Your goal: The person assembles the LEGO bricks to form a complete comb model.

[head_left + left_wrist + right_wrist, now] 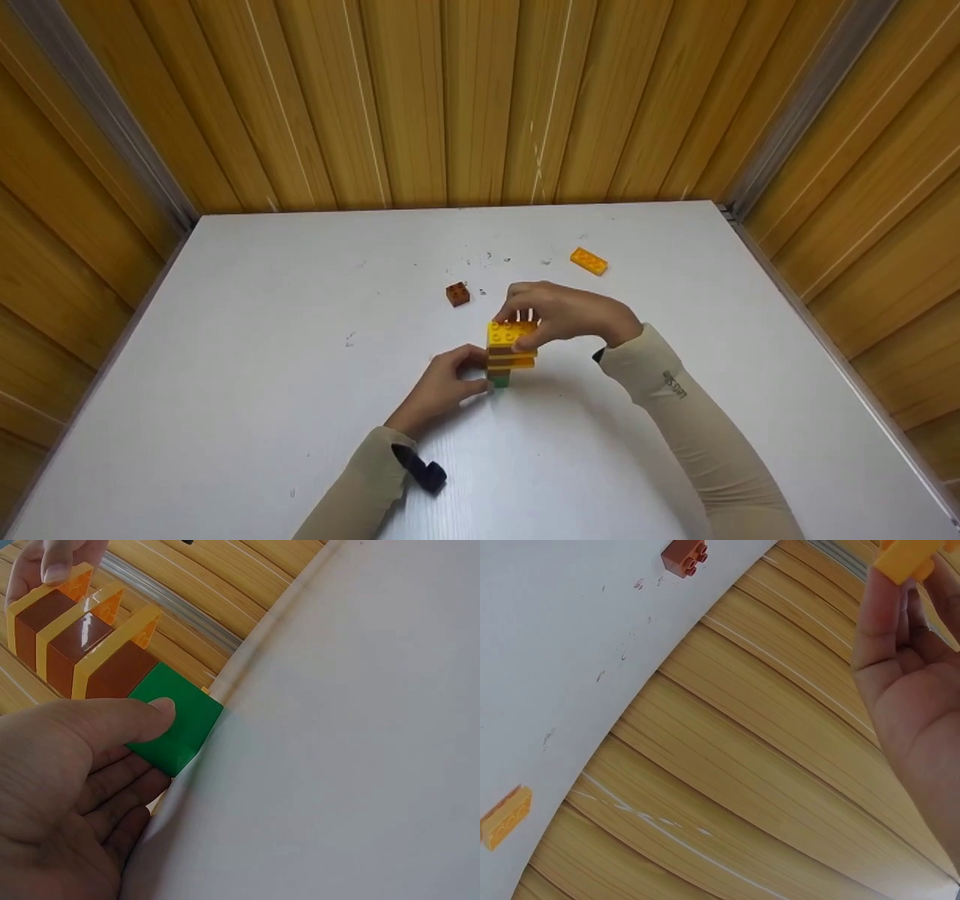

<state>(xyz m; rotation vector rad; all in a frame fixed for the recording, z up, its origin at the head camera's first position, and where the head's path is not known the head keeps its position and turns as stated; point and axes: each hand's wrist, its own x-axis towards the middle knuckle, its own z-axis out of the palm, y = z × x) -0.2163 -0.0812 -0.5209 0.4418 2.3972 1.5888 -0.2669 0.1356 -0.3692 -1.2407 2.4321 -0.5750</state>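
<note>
A toy brick tower stands in front of me: a green brick (193, 720) at the bottom, then brown bricks (75, 645) alternating with yellow plates (101, 660) that jut out to the right. My left hand (448, 384) holds the green brick at the base, its thumb flat on one face in the left wrist view. At the top, my right hand (564, 311) pinches the uppermost yellow plate (501, 332) by its overhanging end. The right wrist view shows only a corner of the yellow piece at those fingertips.
On the white table (300, 315), a loose brown brick (458, 294) lies beyond the tower. A loose yellow plate (589, 261) is farther back to the right. Wood-patterned panels (480, 105) enclose the table at the back and both sides.
</note>
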